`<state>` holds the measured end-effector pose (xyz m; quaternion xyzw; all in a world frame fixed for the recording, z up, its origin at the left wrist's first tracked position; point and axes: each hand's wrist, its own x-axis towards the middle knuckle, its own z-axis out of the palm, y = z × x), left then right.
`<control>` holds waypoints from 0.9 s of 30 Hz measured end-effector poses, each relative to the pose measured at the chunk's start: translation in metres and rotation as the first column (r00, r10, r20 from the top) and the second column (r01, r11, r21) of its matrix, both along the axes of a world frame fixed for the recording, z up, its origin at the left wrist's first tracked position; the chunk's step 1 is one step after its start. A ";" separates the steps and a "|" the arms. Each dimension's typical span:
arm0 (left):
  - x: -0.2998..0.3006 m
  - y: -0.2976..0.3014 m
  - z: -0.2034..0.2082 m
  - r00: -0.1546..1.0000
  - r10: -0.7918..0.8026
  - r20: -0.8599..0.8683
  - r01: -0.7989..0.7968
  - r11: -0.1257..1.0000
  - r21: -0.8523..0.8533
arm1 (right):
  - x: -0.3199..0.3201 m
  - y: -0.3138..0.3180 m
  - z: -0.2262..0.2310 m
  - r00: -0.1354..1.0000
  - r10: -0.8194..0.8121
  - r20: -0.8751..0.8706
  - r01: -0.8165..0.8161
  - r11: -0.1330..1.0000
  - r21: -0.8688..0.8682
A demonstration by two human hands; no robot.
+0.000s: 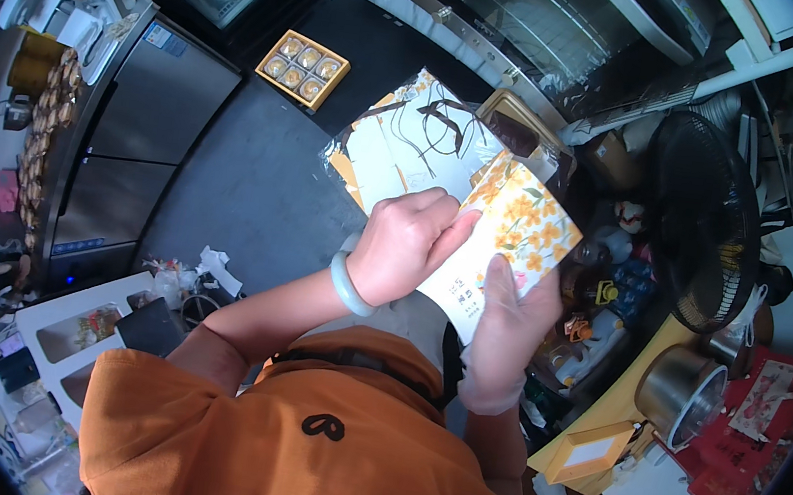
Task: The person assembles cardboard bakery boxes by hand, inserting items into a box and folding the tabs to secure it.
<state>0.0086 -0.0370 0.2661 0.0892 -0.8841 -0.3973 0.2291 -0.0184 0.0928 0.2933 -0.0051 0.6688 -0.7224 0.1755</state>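
Note:
A white paper bag (pixel 524 222) printed with yellow flowers is held tilted in front of my body. My right hand (pixel 513 323), in a thin clear glove, grips its lower right side with the thumb on the printed face. My left hand (pixel 407 241), bare with a pale green bangle at the wrist, is closed at the bag's left edge, thumb and curled fingers against the paper. Just beyond lie flat white bags (pixel 398 154) with dark cord handles, in clear plastic. Farther left, a yellow box (pixel 302 70) holds several round wrapped pastries in compartments.
The dark counter (pixel 230 153) runs ahead and to the left, beside a grey refrigerator (pixel 156 109). A black fan (pixel 702 221) stands at the right. Below it are a metal pot (pixel 679 391), red packaging (pixel 752 430) and a yellow open box (pixel 592 454). A white organiser (pixel 74 332) sits lower left.

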 end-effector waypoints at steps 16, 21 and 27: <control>0.028 0.011 -0.002 0.943 -0.262 -0.208 0.328 0.609 0.722 | 0.004 -0.011 0.020 0.607 0.547 -0.577 -0.263 0.823 0.504; 0.037 0.008 0.015 0.947 -0.178 -0.266 0.305 0.244 0.921 | 0.003 -0.007 0.024 0.594 0.595 -0.542 -0.319 0.792 0.520; 0.022 0.007 0.013 0.987 0.022 -0.157 0.138 0.374 0.917 | -0.004 0.014 0.012 0.556 0.286 -0.781 0.308 0.802 0.513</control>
